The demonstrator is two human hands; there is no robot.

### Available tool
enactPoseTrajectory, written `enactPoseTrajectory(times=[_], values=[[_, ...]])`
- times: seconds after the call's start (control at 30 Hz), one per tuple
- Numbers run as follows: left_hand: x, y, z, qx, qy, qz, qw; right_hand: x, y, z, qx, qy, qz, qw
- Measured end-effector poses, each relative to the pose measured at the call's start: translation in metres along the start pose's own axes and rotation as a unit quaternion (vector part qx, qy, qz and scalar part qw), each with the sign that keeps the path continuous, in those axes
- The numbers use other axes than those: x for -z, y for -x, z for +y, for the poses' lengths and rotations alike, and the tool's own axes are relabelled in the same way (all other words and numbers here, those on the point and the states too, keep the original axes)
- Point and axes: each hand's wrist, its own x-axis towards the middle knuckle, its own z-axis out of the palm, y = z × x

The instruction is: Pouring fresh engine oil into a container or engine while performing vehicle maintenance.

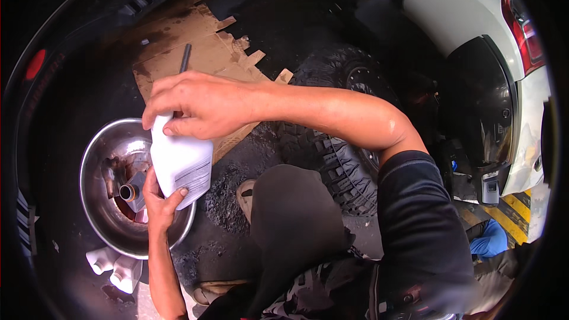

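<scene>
A white plastic bottle (181,157) with a printed label is between my two hands, tilted over the right side of a steel basin (89,201). My left hand (161,201) grips its lower end, thumb on the label side. Wrapped over the top end is my right hand (189,104), whose fingers hide the bottle's neck and any cap. In the basin lies a grey container (137,194) with a round open neck, amid reddish-brown liquid. Other dark shapes in there are hard to make out.
Two white bottles (125,274) lie against the basin's near side. Stained cardboard (195,41) with a dark rod (186,57) covers the floor ahead. A knobby tyre (344,166) stands to the right, near a white vehicle (456,0). Something blue (491,240) shows at the lower right.
</scene>
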Motion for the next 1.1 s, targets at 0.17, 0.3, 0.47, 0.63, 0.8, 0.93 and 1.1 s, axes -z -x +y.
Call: enactPoseTrajectory(times=[0.17, 0.3, 0.47, 0.63, 0.8, 0.93, 1.1], values=[[-0.003, -0.006, 0.006, 0.018, 0.049, -0.068, 0.996, 0.008, 0.004, 0.006, 0.050, -0.041, -0.009, 0.998], [-0.005, -0.004, -0.003, 0.024, 0.080, -0.100, 0.991, 0.003, 0.014, 0.014, 0.056, -0.090, -0.009, 0.994], [-0.009, -0.002, -0.006, 0.020, 0.052, -0.091, 0.994, 0.008, 0.026, 0.027, -0.127, -0.412, 0.078, 0.899], [-0.012, 0.001, -0.010, 0.008, 0.025, -0.080, 0.996, -0.020, 0.046, 0.057, -0.313, -0.408, 0.120, 0.850], [-0.006, 0.002, -0.010, -0.006, 0.020, -0.062, 0.998, -0.115, 0.092, 0.118, -0.450, -0.467, 0.084, 0.757], [-0.001, 0.009, 0.009, 0.021, 0.049, -0.030, 0.998, -0.183, 0.126, 0.149, -0.500, -0.503, 0.051, 0.703], [0.028, 0.024, 0.062, 0.038, -0.008, 0.034, 0.999, -0.207, 0.125, 0.154, -0.512, -0.628, 0.122, 0.574]])
